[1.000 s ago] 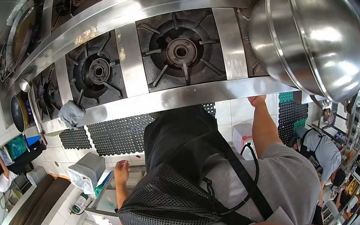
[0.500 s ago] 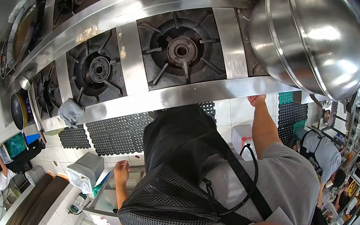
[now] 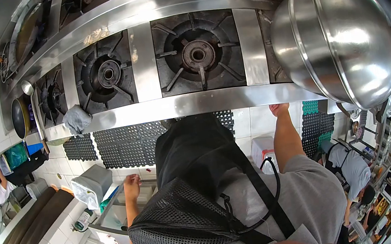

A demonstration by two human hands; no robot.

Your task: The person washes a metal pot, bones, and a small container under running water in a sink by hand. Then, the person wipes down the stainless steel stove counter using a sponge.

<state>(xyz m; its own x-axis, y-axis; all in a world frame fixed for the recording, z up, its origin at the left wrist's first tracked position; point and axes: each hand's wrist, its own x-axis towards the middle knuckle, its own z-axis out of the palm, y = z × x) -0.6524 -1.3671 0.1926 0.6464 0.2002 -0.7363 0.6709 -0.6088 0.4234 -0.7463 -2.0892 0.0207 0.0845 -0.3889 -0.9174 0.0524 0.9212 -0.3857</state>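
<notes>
My right hand is at the front edge of the stainless steel stove, its fingers curled and partly hidden beneath the rim. Whatever they grip there is out of sight. Down by my left side hangs my left hand, fingers loosely bent and holding nothing visible. In front of me is a bare gas burner, with a second burner to its left; neither shows a flame. A large rounded steel bowl or wok rests at the stove's right end.
A grey cloth lies over the stove's front edge. At the left are a ladle and a frying pan. A lined bin stands behind my left. One co-worker is at the right, another far left.
The view shifts very slightly. Both of my hands stay in nearly the same places, and the things on the stove have not moved.
</notes>
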